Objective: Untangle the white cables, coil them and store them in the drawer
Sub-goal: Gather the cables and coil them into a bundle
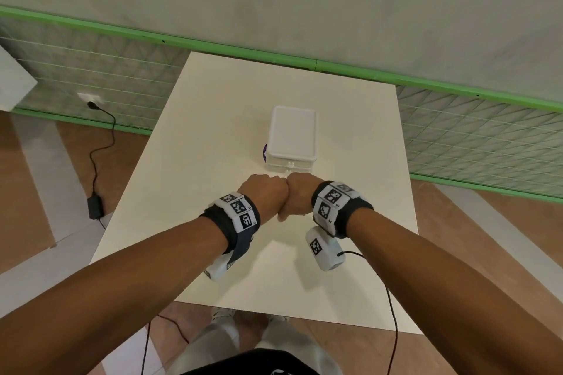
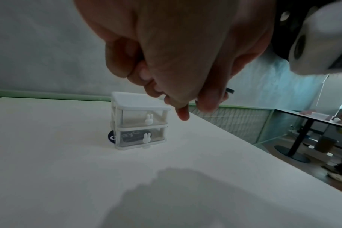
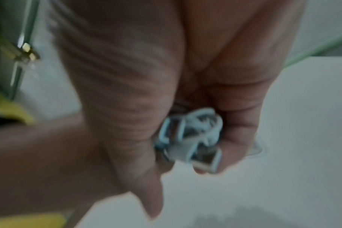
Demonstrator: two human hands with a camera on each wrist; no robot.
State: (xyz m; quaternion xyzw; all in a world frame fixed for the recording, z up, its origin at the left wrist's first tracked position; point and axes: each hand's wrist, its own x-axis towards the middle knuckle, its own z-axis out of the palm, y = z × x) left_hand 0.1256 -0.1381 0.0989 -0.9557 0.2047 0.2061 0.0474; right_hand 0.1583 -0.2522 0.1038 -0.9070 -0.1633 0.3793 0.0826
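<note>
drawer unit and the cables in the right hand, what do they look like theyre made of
The drawer unit looks like plastic: a matte white frame around see-through drawers with moulded rabbit-shaped knobs. The white cables, bunched in the right hand, look like smooth plastic- or rubber-coated cord; the view is blurred, so the finish stays uncertain.

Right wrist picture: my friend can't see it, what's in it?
Blurry close-up of the right hand, its fingers curled round a bundle of white cables. A white table lies below.
</note>
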